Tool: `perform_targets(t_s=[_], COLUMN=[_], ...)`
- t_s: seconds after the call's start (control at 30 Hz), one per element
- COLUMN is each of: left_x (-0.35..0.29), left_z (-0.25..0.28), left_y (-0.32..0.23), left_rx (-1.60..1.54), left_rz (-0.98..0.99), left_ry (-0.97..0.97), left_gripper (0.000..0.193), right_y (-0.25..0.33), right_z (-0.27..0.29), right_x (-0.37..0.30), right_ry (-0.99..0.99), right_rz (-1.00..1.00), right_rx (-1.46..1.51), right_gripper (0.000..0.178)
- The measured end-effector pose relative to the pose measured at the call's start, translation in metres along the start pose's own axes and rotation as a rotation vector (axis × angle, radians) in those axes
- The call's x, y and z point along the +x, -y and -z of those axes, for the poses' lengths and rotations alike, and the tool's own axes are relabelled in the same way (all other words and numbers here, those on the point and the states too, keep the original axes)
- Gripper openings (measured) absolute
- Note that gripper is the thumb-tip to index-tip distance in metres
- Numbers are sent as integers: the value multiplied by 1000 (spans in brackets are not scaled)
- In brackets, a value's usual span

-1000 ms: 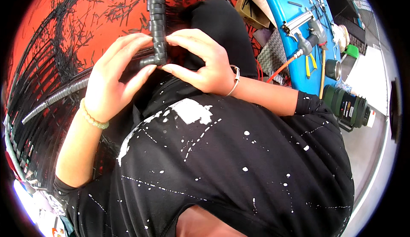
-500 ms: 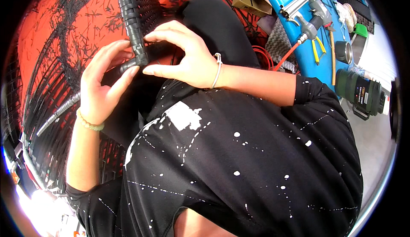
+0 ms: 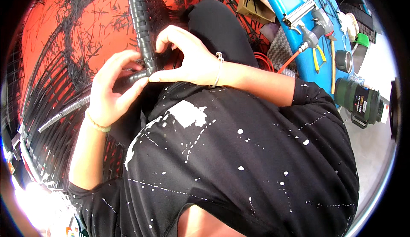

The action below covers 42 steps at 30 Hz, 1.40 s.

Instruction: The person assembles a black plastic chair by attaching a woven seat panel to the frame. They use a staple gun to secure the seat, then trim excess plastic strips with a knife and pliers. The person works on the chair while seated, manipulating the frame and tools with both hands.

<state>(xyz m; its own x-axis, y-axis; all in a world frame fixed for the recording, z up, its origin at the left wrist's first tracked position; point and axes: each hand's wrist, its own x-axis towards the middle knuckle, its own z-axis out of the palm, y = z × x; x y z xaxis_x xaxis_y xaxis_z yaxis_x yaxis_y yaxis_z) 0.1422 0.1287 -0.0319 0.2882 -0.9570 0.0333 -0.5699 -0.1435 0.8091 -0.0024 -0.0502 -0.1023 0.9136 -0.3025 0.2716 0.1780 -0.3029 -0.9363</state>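
A black woven strip frame point(image 3: 142, 27) rises from my lap, its flat plaited strands wrapped around a post. At its foot, a corner joins a wrapped rail point(image 3: 70, 111) that runs off to the lower left. My left hand point(image 3: 109, 92) curls around this rail near the corner, fingers on the far side and thumb on the near side. On the corner's right, my right hand point(image 3: 194, 62) presses its thumb tip against the joint, close to the left thumb. Its index finger bends beside the post, and the other fingertips are partly hidden.
Loose black strands point(image 3: 51, 87) fan out at the left over a red surface point(image 3: 111, 6) littered with clippings. To the right, a blue table point(image 3: 294, 32) carries an air tool point(image 3: 316, 32) with a red hose, yellow-handled pliers point(image 3: 318, 59) and a metal cup point(image 3: 344, 61). A dark green cylinder point(image 3: 358, 100) stands beside it.
The woven frame's corner and both hands have shifted slightly right and down in the picture. The two thumbs have come closer together at the corner.
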Motion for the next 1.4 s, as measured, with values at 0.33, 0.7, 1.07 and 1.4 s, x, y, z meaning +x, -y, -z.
perform_targets(t_s=[0.33,0.7,1.07,1.4], left_x=[0,-1,2,-3], left_z=[-14,-20,-25,-25], left_y=[-3,-9,-6,-10], left_rx=[156,542,585,644], left_rz=[-34,-157,-145,-110], left_ry=[-51,-37,-81,-179], left_gripper=[33,28,30,39], right_y=[4,-20,-63,-171], right_z=[11,281,382,388], right_x=[-4,-27,-55,102], right_ry=[22,-287,-375,-258], right_rz=[1,-396,-697,-715], right_rx=[-1,-757,-1085,-1167], right_gripper=[47,24,35,51])
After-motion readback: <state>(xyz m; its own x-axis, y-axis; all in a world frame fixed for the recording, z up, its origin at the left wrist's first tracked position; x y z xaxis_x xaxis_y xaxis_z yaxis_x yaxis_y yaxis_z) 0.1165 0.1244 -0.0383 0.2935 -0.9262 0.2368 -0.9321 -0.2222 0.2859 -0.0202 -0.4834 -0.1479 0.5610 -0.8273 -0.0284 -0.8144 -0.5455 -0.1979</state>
